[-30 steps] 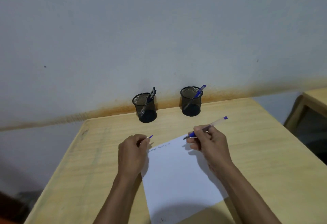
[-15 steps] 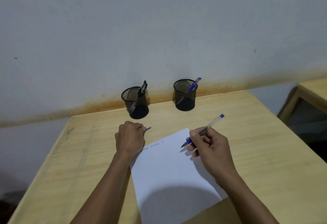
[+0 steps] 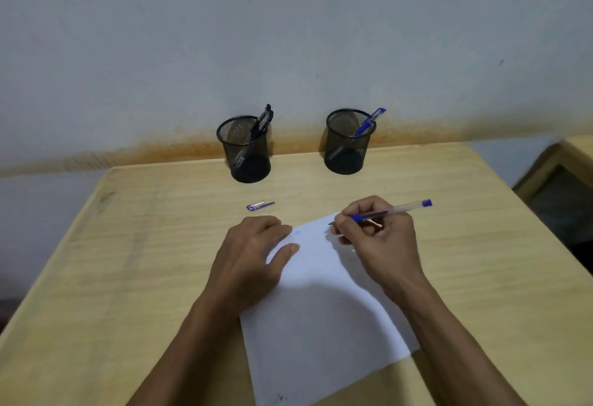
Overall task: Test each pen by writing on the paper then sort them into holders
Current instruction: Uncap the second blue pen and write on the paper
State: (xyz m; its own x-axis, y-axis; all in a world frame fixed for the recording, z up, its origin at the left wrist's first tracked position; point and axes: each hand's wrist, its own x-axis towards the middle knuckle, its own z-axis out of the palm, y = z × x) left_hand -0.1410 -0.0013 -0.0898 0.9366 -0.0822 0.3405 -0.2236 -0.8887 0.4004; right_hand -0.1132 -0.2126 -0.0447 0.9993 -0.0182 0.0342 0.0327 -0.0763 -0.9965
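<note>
Clear-barrelled blue pen (image 3: 390, 212) (cap (image 3: 260, 205) off, lying on desk (image 3: 128, 261)), right hand (image 3: 375, 238) grip pinching it, tip at paper (image 3: 321, 309), left hand (image 3: 253, 255) flat, released, pressing paper.

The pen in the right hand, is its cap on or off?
Off. The pen shows a bare tip over the paper, and its cap lies apart on the table.

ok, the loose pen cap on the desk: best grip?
Pinch the pen cap across its middle from straight above. It lies flat on the desk, long axis roughly left-right with bare wood around it, so the fingers should close front-to-back across its narrow width. The left hand is nearest.
</note>
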